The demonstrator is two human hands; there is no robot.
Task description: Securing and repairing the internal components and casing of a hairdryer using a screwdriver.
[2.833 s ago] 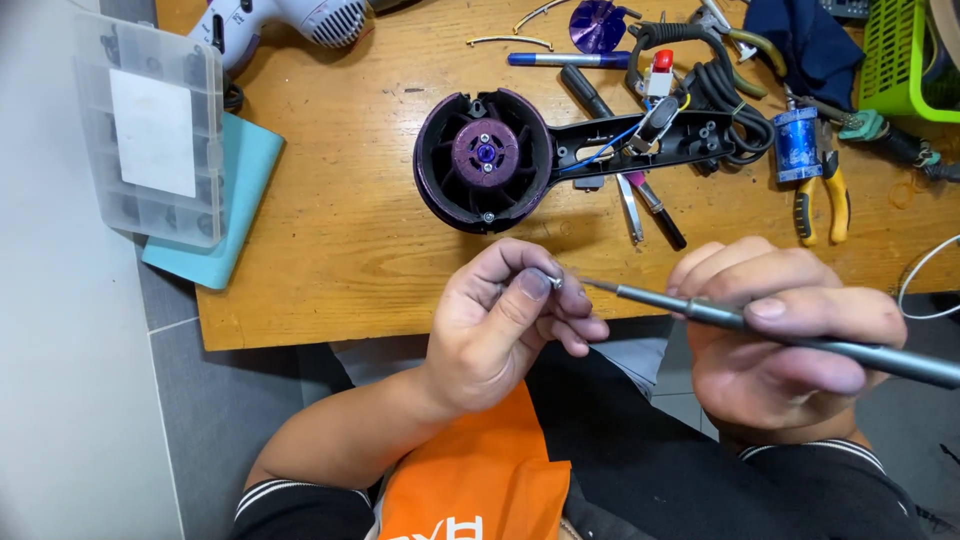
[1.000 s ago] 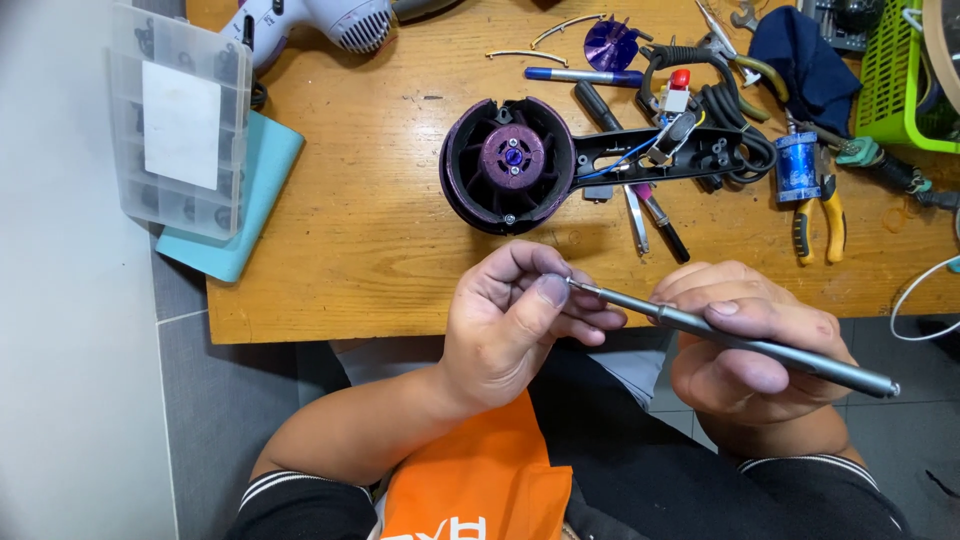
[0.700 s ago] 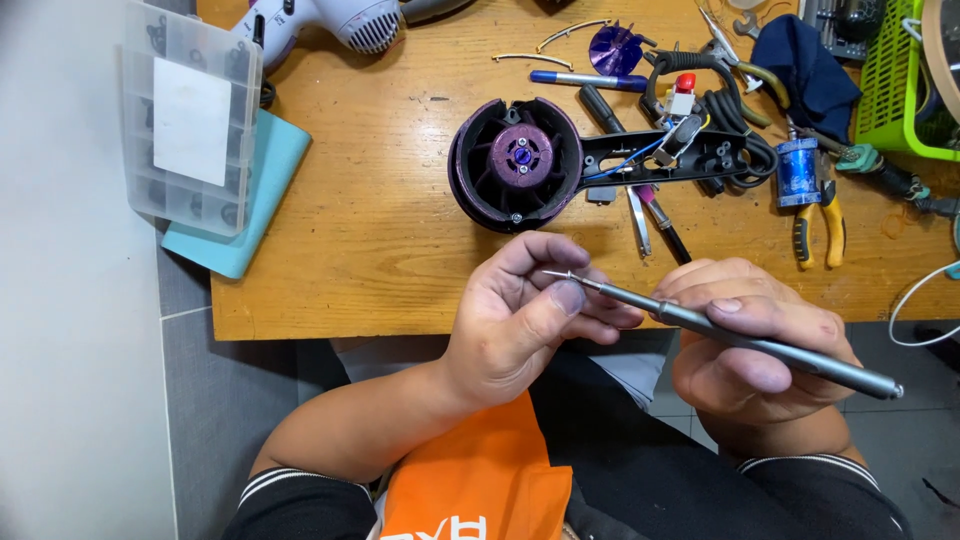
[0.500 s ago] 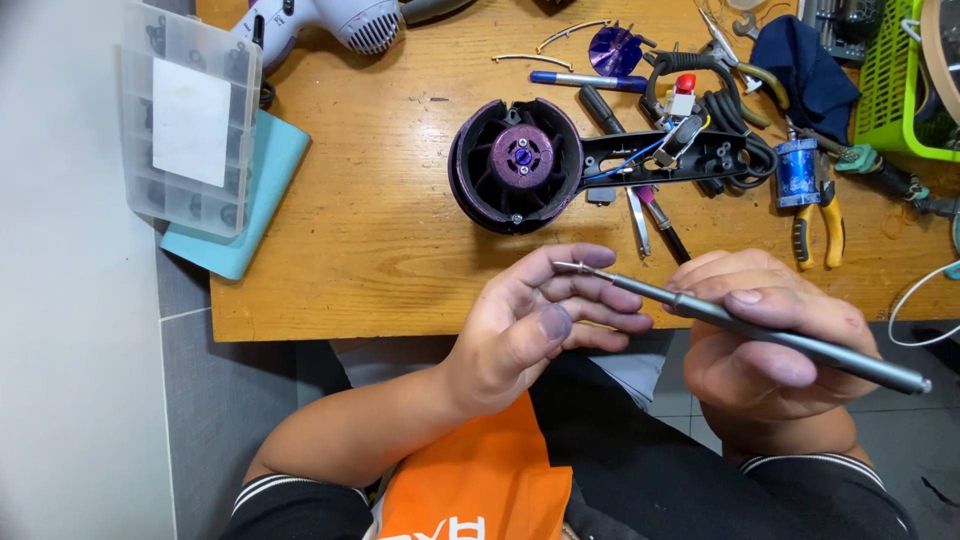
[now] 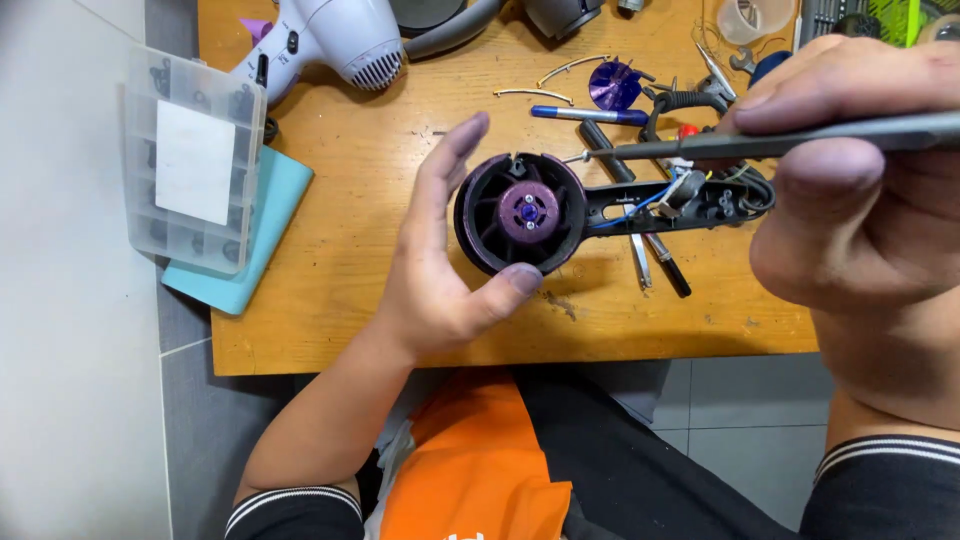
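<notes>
Two hands over a wooden desk (image 5: pixel 330 300). Left hand (image 5: pixel 440 270) is open, fingers spread and curved, cupping the left side of a round black fan housing (image 5: pixel 520 212); thumb tip touches its lower rim, fingers stand up beside it, so a loose grip with nothing clamped. Housing lies flat near desk centre, purple hub (image 5: pixel 528 208) facing up, with a black arm and wires running right from it. Right hand (image 5: pixel 860 200) is close to the camera (large, partly out of frame), grip closed on a grey screwdriver (image 5: pixel 760 143), thumb on top, fingers under. Its shaft points left, tip just above the housing's upper right edge; contact cannot be told. Upper left: a clear parts box (image 5: pixel 192 160) on a teal pad (image 5: pixel 255 240), a white hair dryer (image 5: pixel 335 40) behind. Purple impeller (image 5: pixel 612 85), blue pen (image 5: pixel 575 114) and loose tools lie beyond the housing.
</notes>
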